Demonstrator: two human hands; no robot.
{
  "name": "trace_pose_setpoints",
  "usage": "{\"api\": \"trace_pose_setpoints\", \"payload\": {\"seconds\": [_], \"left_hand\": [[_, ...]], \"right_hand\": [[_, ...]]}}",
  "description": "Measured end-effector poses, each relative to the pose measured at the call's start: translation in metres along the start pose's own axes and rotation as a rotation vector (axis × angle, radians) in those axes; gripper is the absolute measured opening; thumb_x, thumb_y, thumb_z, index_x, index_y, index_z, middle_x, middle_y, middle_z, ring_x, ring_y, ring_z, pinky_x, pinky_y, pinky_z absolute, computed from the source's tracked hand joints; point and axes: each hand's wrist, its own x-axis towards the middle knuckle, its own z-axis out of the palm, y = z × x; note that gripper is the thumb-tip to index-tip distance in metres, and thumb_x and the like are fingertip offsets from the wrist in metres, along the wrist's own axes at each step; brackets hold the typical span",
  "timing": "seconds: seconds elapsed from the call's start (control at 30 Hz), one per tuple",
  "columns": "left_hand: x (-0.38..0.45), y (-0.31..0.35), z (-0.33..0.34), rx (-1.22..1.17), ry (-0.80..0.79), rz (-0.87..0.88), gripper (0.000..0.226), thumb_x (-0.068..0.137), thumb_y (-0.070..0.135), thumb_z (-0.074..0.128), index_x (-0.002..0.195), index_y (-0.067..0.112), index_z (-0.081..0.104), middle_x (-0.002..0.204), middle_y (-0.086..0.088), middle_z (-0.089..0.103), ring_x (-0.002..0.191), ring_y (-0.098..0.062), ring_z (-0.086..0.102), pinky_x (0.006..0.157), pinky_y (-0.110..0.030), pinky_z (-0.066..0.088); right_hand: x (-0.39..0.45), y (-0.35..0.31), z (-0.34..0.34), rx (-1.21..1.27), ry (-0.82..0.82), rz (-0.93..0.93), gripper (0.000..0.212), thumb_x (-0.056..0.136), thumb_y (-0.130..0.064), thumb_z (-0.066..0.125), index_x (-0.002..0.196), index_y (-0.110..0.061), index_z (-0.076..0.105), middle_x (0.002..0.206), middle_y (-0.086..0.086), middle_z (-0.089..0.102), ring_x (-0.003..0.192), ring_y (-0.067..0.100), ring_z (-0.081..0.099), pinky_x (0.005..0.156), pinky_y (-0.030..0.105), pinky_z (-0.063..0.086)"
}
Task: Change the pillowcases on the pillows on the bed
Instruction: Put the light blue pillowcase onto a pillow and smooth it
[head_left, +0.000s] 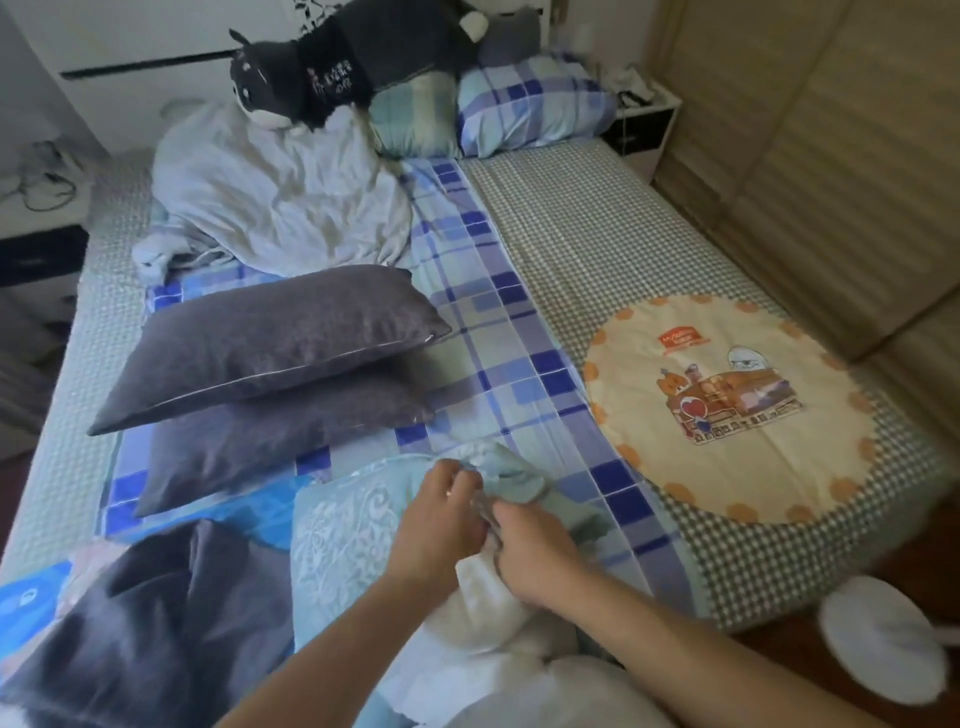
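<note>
From the head camera, both bare forearms reached forward from the bottom edge and met over the near side of the bed (597, 228). The left hand (441, 525) was curled, its fingers pinching the bunched edge of a light blue-green pillowcase (353, 525) with a pale lace-like pattern. The right hand (535, 556) sat just beside it, knuckles up, fingers clenched on the same bunched fabric where it met a white pillow (483, 618). That pillow lay under and just in front of both hands, nearest the camera, with the pillowcase gathered at its far end.

Beyond the hands, 2 dark grey pillows (270, 338) were stacked, the upper one lying across the lower, on a blue plaid sheet (498, 332). A dark grey cloth (156, 613) lay crumpled at the left of the hands. Farther back were a rumpled pale blue blanket (270, 197), a dark plush toy (322, 67) and a plaid pillow (530, 104). A round cartoon-print mat (727, 405) lay well apart on the right.
</note>
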Motion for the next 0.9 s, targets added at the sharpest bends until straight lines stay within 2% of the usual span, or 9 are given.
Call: {"api": "trace_pose_setpoints", "payload": {"seconds": [0.07,0.1,0.2,0.3,0.4,0.5,0.6,0.73,0.9], "left_hand": [[0.022,0.003,0.0,0.111,-0.032,0.339,0.02,0.068,0.018,0.064,0.087,0.017,0.058,0.094,-0.003,0.061,0.084,-0.027,0.059,0.065,-0.033,0.046],[0.032,0.008,-0.002,0.076,-0.053,0.367,0.013,0.065,0.02,0.059,0.078,0.017,0.055,0.081,-0.002,0.061,0.075,-0.028,0.06,0.062,-0.029,0.041],[0.032,0.032,-0.002,-0.127,-0.018,0.073,0.012,0.075,0.024,0.05,0.074,0.02,0.039,0.063,0.001,0.056,0.06,-0.029,0.057,0.056,-0.03,0.03],[0.019,0.038,0.0,-0.276,0.046,-0.195,0.017,0.086,0.013,0.057,0.097,0.023,0.049,0.08,0.005,0.064,0.075,-0.026,0.06,0.063,-0.035,0.037],[0.012,0.01,-0.001,-0.017,0.067,-0.092,0.04,0.076,0.002,0.061,0.108,0.026,0.053,0.097,0.0,0.064,0.077,-0.036,0.061,0.064,-0.039,0.047],[0.012,-0.007,-0.009,0.019,0.043,0.088,0.038,0.07,0.005,0.062,0.102,0.023,0.053,0.091,-0.001,0.059,0.068,-0.034,0.059,0.056,-0.039,0.049],[0.018,-0.012,-0.024,-0.007,0.041,0.289,0.022,0.08,0.021,0.051,0.102,0.024,0.051,0.079,-0.001,0.06,0.07,-0.027,0.059,0.06,-0.033,0.049],[0.012,-0.009,-0.048,-0.255,-0.125,0.105,0.011,0.095,0.022,0.053,0.098,0.031,0.047,0.078,0.018,0.056,0.072,-0.005,0.05,0.068,-0.016,0.039],[0.048,-0.016,-0.06,-0.212,-0.366,-0.032,0.015,0.103,0.02,0.048,0.09,0.025,0.049,0.082,0.003,0.061,0.078,-0.017,0.053,0.073,-0.036,0.04]], "right_hand": [[-0.001,0.0,0.004,-0.005,0.105,-0.006,0.017,0.097,-0.015,0.046,0.111,-0.016,0.056,0.112,0.007,0.066,0.105,0.027,0.064,0.085,0.036,0.047],[-0.002,0.001,0.004,0.011,0.176,-0.018,0.017,0.095,-0.013,0.046,0.108,-0.016,0.057,0.108,0.006,0.068,0.101,0.026,0.065,0.083,0.036,0.049],[0.005,0.01,0.005,-0.061,0.456,-0.172,0.012,0.09,-0.013,0.053,0.099,-0.018,0.059,0.083,0.002,0.064,0.075,0.022,0.065,0.06,0.035,0.052],[0.019,0.024,-0.006,-0.108,0.583,-0.132,0.025,0.089,-0.015,0.064,0.108,-0.02,0.049,0.091,0.0,0.057,0.074,0.019,0.059,0.056,0.035,0.052],[0.028,0.041,-0.02,-0.051,0.642,0.092,0.035,0.083,-0.006,0.065,0.105,-0.021,0.042,0.099,-0.001,0.051,0.08,0.02,0.055,0.055,0.037,0.052],[0.027,0.032,-0.012,0.163,0.688,0.083,0.034,0.085,-0.004,0.065,0.107,-0.024,0.05,0.104,-0.007,0.052,0.088,0.013,0.055,0.064,0.031,0.054],[0.027,0.025,0.0,0.38,0.675,0.013,0.034,0.089,-0.006,0.066,0.113,-0.028,0.056,0.109,-0.012,0.057,0.099,0.004,0.056,0.079,0.021,0.053],[0.025,0.027,-0.002,0.52,0.526,-0.111,0.038,0.087,0.007,0.059,0.11,-0.024,0.064,0.1,-0.013,0.066,0.094,0.0,0.061,0.079,0.011,0.047],[0.029,0.013,-0.007,0.543,0.235,-0.091,0.013,0.095,-0.018,0.061,0.082,-0.019,0.057,0.072,-0.01,0.058,0.066,0.003,0.051,0.062,0.02,0.04]]}}
